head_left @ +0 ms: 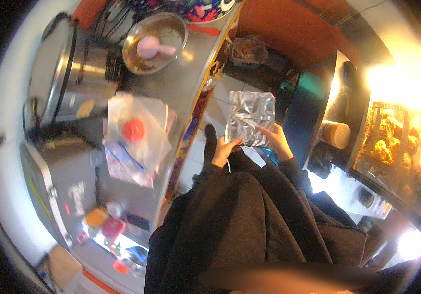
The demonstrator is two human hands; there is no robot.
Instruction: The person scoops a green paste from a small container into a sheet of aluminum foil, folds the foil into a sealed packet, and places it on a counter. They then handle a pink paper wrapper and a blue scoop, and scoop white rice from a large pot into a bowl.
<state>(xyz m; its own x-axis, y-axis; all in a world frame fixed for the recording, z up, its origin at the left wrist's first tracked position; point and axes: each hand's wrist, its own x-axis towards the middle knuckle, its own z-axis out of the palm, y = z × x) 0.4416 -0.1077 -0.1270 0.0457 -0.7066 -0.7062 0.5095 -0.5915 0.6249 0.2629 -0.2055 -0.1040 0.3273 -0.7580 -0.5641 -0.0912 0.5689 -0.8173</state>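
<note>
currently, left hand [225, 151] and right hand [279, 143] are closed on the lower corners of a silver packet [252, 113], a steel counter [175, 84] left of it.

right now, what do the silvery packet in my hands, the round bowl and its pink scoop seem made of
The silvery packet looks like shiny foil or metallised film, with creases and bright glints. The round bowl seems to be metal, perhaps stainless steel, from its grey, shiny wall. The pink scoop is probably smooth plastic, given its even, pale colour.
</note>
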